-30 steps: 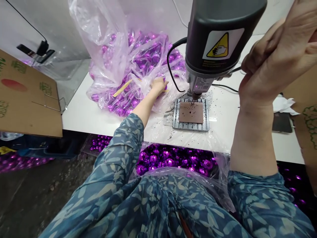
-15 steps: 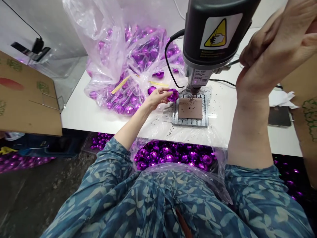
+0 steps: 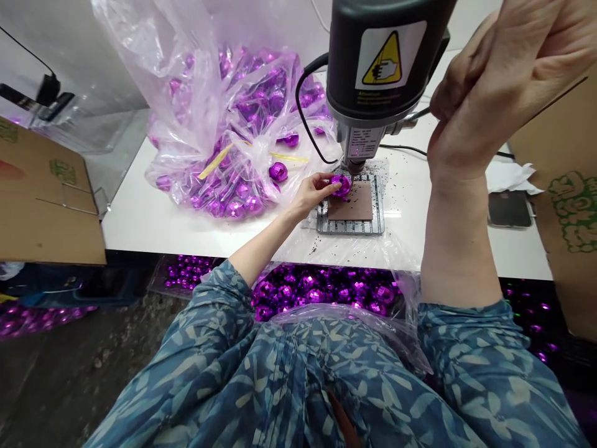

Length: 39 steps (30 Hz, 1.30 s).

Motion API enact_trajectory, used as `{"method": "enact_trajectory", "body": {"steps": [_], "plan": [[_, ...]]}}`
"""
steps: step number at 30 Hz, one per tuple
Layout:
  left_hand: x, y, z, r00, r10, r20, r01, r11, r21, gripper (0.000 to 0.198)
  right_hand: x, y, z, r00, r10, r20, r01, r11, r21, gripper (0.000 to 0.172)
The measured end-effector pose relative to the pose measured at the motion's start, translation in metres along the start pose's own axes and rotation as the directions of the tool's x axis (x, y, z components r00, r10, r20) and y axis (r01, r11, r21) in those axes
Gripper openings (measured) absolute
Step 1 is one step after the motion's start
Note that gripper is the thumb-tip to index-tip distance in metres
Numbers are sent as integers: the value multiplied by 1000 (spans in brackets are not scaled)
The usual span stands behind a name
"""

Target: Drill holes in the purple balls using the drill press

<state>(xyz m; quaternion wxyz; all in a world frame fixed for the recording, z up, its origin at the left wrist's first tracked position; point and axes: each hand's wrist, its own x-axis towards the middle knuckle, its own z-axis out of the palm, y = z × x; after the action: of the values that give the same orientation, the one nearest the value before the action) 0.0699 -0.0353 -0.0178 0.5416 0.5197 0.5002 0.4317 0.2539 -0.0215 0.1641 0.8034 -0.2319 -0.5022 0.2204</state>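
Between the fingertips of my left hand (image 3: 313,191) is a shiny purple faceted ball (image 3: 342,186). The hand has it over the brown board (image 3: 357,208), right beside the drill bit, and I cannot tell whether the bit touches it. The board lies on the slotted metal base (image 3: 379,225) of a drill press (image 3: 389,68). High on the right, my right hand (image 3: 494,87) is closed around the drill press lever (image 3: 422,113). Most of the lever is hidden by the hand.
A large clear plastic bag (image 3: 205,124) of purple balls rests on the white table (image 3: 140,230). One loose ball (image 3: 278,172) lies near my left wrist. More balls (image 3: 317,292) fill a plastic-lined container below the table edge. Cardboard boxes (image 3: 51,205) flank both sides; a phone (image 3: 509,209) lies at right.
My left hand has carried the purple ball rightward, from beside the base to over the board near the bit. My right hand stays closed on the lever. The whole view has shifted slightly.
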Motion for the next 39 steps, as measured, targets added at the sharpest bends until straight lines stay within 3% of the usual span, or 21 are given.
{"method": "enact_trajectory", "body": {"steps": [5,10,13,18,22,26,30,33,37,39], "plan": [[-5,-2,-2,997,-45,-70,44,999,-17,35,5,8,1,999,-31,-17,32,999,20,71],[-14,0,-7,982,-177,-65,160,964,-212,31,4,3,1,1000,9,-10,-9,1000,-1,67],[-24,7,-8,971,-240,-3,222,900,-376,25,2,-6,-2,999,36,36,-33,997,-68,67],[-45,24,-1,909,-396,132,392,702,-594,22,-1,-12,-4,996,71,51,-64,990,-122,44],[-57,33,6,869,-466,167,448,597,-666,29,0,-10,-3,997,66,33,-62,992,-113,66],[-62,36,11,855,-486,181,460,551,-696,32,2,-10,-1,998,63,23,-60,991,-120,72],[-63,31,14,868,-467,169,445,580,-683,25,3,-9,-1,997,70,12,-68,993,-97,73],[-60,21,13,902,-417,115,385,654,-651,24,3,-8,-1,997,69,15,-68,994,-91,73],[-49,0,5,981,-183,-70,134,889,-438,43,1,-11,-1,996,94,3,-93,989,-112,71],[-40,-12,1,987,-6,-159,-33,971,-238,56,0,-13,-1,995,100,2,-99,987,-126,71]]}}
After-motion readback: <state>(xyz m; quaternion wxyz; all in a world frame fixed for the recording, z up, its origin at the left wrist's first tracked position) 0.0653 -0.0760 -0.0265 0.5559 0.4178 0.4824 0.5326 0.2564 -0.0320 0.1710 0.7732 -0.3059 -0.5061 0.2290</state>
